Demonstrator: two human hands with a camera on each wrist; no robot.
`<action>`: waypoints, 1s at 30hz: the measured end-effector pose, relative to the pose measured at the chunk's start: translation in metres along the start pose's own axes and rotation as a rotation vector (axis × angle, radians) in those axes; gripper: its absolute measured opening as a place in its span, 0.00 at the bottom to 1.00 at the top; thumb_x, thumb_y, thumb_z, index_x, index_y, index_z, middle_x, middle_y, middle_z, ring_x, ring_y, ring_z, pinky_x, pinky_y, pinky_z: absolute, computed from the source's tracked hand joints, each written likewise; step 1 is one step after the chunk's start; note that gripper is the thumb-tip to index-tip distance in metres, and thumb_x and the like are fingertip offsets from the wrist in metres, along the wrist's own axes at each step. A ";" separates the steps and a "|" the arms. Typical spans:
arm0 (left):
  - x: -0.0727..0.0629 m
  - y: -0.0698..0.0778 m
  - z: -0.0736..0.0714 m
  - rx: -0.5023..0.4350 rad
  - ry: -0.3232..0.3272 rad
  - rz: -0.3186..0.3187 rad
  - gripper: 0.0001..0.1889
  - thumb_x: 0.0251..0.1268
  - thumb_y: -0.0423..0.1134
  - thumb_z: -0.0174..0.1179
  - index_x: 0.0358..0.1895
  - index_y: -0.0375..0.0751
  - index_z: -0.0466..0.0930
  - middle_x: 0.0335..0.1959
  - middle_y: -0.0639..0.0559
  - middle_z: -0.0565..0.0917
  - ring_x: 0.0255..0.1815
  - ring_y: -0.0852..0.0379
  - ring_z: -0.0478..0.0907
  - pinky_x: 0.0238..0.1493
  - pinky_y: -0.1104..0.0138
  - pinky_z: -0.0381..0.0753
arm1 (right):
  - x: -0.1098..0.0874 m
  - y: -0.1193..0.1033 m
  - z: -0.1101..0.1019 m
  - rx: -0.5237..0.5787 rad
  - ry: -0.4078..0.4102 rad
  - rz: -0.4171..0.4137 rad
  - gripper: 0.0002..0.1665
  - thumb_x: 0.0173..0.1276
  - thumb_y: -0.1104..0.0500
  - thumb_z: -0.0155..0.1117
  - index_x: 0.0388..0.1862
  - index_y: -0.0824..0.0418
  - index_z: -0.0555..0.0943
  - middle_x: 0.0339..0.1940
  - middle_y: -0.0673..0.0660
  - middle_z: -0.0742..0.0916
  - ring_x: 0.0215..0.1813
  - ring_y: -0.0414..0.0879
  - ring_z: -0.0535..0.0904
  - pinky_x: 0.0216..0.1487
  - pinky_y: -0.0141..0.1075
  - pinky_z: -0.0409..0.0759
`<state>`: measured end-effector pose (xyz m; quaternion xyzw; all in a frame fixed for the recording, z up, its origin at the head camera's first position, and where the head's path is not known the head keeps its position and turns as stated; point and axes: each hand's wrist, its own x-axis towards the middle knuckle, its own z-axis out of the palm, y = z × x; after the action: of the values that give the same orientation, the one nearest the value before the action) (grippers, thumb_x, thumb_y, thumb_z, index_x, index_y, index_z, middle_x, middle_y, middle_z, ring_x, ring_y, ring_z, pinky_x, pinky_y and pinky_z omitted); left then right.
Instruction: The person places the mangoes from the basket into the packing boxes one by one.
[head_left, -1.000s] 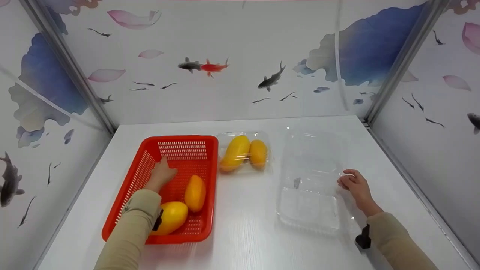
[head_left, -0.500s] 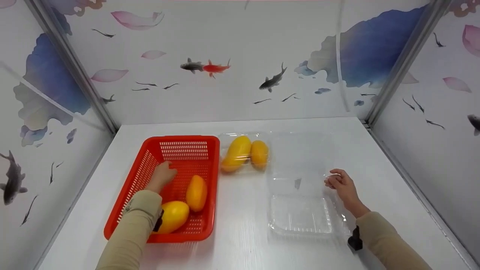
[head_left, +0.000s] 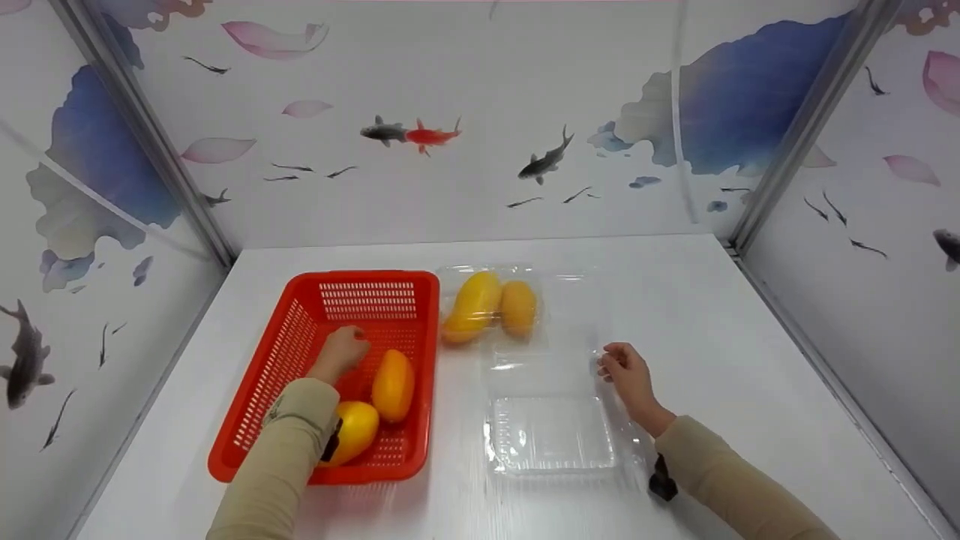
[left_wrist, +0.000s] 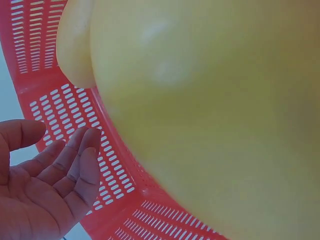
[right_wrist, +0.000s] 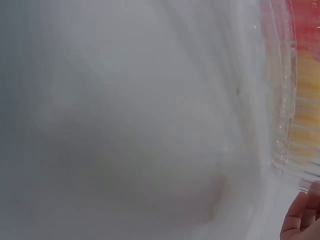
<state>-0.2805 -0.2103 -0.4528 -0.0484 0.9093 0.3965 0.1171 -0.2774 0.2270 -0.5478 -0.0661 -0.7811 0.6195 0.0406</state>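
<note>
My left hand (head_left: 340,358) is inside the red plastic basket (head_left: 431,360), fingers loosely bent and nothing in them. Near it lie two yellow mangoes: one mango (head_left: 393,386) by the right wall, another mango (head_left: 358,433) partly behind my wrist. In the left wrist view a mango (left_wrist: 200,100) fills much of the picture, with the relaxed left hand (left_wrist: 55,175) beside it. My right hand (head_left: 631,386) pinches the right edge of an opened clear plastic clamshell box (head_left: 555,435), which holds no fruit. The right wrist view shows the right hand's fingertips (right_wrist: 295,215) at the ribbed plastic.
Behind, a clear clamshell box (head_left: 491,337) holds two mangoes (head_left: 474,304); the opened box's lid overlaps it in the head view. White table (head_left: 750,360) surface extends to the right. Printed panels (head_left: 480,187) enclose the back and both sides.
My right hand has slid the opened clamshell box leftward, toward the basket. My left hand has shifted slightly right inside the basket. The mangoes stay in place.
</note>
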 end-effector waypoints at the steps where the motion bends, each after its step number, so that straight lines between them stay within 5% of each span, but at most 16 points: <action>1: 0.000 0.000 0.001 0.001 -0.006 0.002 0.23 0.67 0.35 0.40 0.63 0.26 0.60 0.13 0.54 0.64 0.11 0.62 0.55 0.19 0.70 0.62 | -0.001 -0.001 0.005 0.010 0.009 0.004 0.12 0.68 0.65 0.49 0.48 0.71 0.71 0.33 0.58 0.79 0.31 0.40 0.76 0.35 0.30 0.77; 6: 0.000 0.004 0.004 0.014 -0.036 0.015 0.23 0.68 0.34 0.40 0.63 0.25 0.59 0.12 0.54 0.63 0.11 0.62 0.53 0.18 0.71 0.60 | -0.003 -0.006 0.025 0.043 0.016 0.006 0.11 0.69 0.65 0.49 0.46 0.70 0.72 0.34 0.60 0.79 0.31 0.42 0.76 0.36 0.31 0.77; 9: -0.002 0.007 0.005 0.042 -0.058 0.006 0.23 0.67 0.34 0.41 0.63 0.25 0.61 0.20 0.48 0.70 0.14 0.60 0.57 0.22 0.70 0.63 | -0.002 -0.009 0.035 0.040 0.010 0.003 0.11 0.69 0.64 0.48 0.45 0.69 0.72 0.34 0.58 0.79 0.32 0.42 0.75 0.36 0.32 0.77; 13: -0.005 0.011 0.007 0.091 -0.134 -0.030 0.25 0.66 0.36 0.44 0.63 0.25 0.59 0.51 0.31 0.72 0.37 0.48 0.72 0.41 0.60 0.73 | -0.002 -0.011 0.046 0.047 0.021 0.011 0.10 0.69 0.65 0.48 0.45 0.69 0.73 0.33 0.58 0.79 0.31 0.43 0.75 0.36 0.34 0.76; 16: -0.006 0.011 0.010 0.100 -0.211 -0.069 0.31 0.64 0.37 0.46 0.67 0.25 0.52 0.66 0.30 0.58 0.59 0.36 0.64 0.58 0.49 0.66 | -0.003 -0.012 0.051 0.045 0.026 0.027 0.10 0.69 0.65 0.47 0.45 0.69 0.72 0.33 0.57 0.79 0.32 0.43 0.74 0.36 0.34 0.77; 21: -0.005 0.011 0.013 0.068 -0.265 -0.114 0.36 0.61 0.37 0.48 0.70 0.27 0.43 0.70 0.32 0.49 0.69 0.35 0.50 0.66 0.47 0.55 | -0.005 -0.016 0.056 0.045 0.003 0.039 0.12 0.70 0.64 0.45 0.48 0.68 0.71 0.35 0.60 0.78 0.33 0.45 0.73 0.37 0.34 0.75; 25: -0.008 0.013 0.017 0.045 -0.252 -0.150 0.36 0.60 0.39 0.51 0.69 0.29 0.47 0.69 0.34 0.55 0.67 0.38 0.54 0.66 0.48 0.54 | -0.010 -0.021 0.058 0.040 -0.002 0.020 0.13 0.70 0.64 0.44 0.49 0.69 0.72 0.33 0.64 0.77 0.33 0.47 0.72 0.36 0.35 0.74; 30: -0.016 0.016 0.026 -0.179 -0.230 -0.316 0.41 0.58 0.41 0.56 0.72 0.42 0.44 0.70 0.41 0.54 0.66 0.43 0.55 0.67 0.49 0.54 | -0.010 -0.015 0.062 0.039 0.008 0.009 0.14 0.70 0.64 0.44 0.49 0.68 0.73 0.31 0.61 0.76 0.34 0.49 0.72 0.35 0.36 0.74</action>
<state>-0.2635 -0.1803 -0.4541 -0.1549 0.8321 0.4554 0.2760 -0.2778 0.1627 -0.5469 -0.0715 -0.7685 0.6344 0.0424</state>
